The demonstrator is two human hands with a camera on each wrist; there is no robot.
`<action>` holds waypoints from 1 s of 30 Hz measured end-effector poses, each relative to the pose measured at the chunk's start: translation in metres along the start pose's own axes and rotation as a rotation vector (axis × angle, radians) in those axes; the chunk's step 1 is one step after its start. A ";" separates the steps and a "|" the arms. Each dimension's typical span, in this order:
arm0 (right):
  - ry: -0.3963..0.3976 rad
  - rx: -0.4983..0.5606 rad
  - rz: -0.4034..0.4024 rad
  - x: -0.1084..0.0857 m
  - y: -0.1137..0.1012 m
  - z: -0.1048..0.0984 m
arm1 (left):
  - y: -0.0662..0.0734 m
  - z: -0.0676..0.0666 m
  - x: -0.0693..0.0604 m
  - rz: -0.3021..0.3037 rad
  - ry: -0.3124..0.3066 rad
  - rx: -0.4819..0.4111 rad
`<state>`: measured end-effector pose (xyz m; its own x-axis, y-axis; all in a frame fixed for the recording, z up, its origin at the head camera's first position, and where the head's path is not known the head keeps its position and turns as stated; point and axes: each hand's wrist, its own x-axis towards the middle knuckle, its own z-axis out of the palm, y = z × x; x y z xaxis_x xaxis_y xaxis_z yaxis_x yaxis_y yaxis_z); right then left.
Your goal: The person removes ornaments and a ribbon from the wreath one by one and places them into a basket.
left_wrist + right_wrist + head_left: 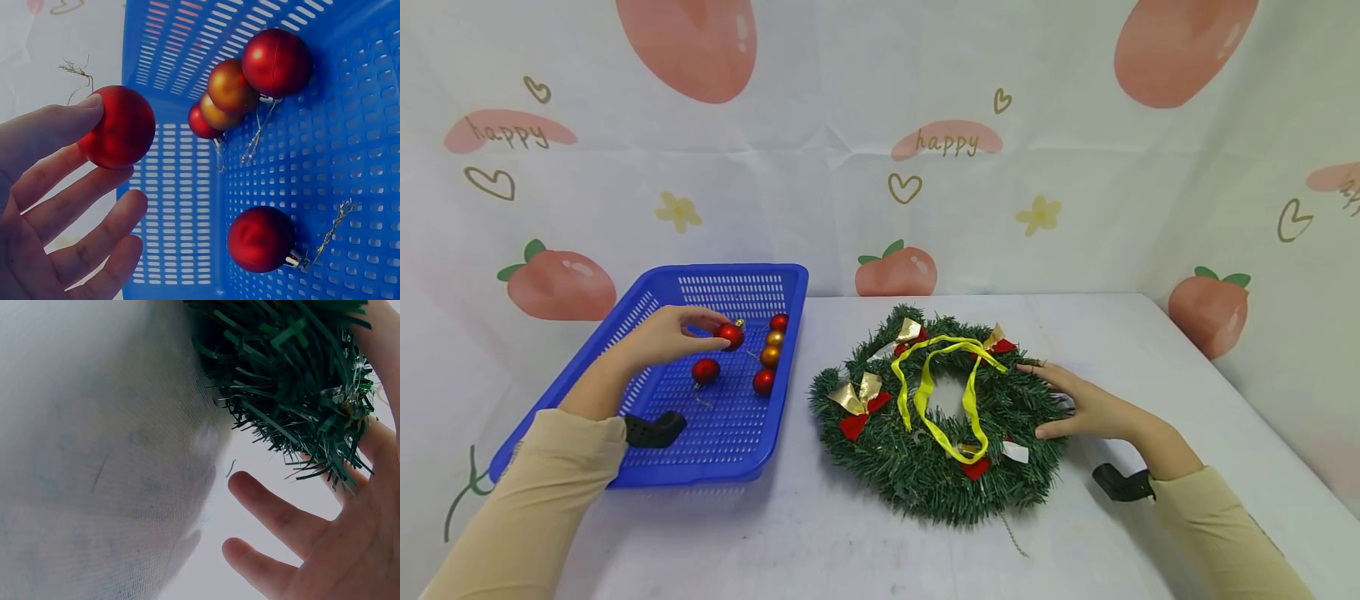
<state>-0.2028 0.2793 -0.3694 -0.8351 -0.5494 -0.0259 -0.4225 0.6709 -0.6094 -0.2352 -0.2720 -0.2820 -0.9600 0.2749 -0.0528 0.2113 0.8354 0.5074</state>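
Observation:
My left hand point(662, 337) pinches a shiny red Christmas ball point(119, 128) between thumb and fingertips, above the blue basket. Its gold cap and a thin gold string show; the other fingers hang loosely. At the right edge of a green Christmas wreath point(880, 462), my right hand point(1093, 408) touches the greenery with fingers spread and relaxed. Part of that hand is hidden behind the greenery point(294, 381) in the right wrist view. The wreath lies flat, bearing red and gold bows point(857, 400) and a loose yellow ribbon point(925, 392).
The blue plastic basket point(775, 429) stands at the left of the white table point(820, 550). Inside are a red ball point(261, 239) with a string and, along the right wall, several red and gold balls point(769, 356). A printed cloth point(820, 208) hangs behind.

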 end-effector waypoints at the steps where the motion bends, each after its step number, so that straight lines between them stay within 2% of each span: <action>1: 0.000 0.001 0.000 0.000 0.000 0.000 | 0.000 0.000 0.000 0.001 -0.003 0.002; 17: 0.003 0.006 -0.009 0.000 0.001 0.001 | -0.007 0.005 0.005 0.027 -0.040 0.012; 22: 0.004 0.009 -0.010 0.000 0.001 0.001 | -0.008 0.006 0.006 0.052 -0.059 0.015; 30: 0.007 0.006 -0.008 0.000 0.001 0.001 | -0.008 0.007 0.006 0.039 -0.055 0.002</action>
<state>-0.2030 0.2797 -0.3708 -0.8345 -0.5509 -0.0152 -0.4268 0.6635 -0.6145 -0.2414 -0.2737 -0.2923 -0.9396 0.3328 -0.0800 0.2488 0.8246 0.5081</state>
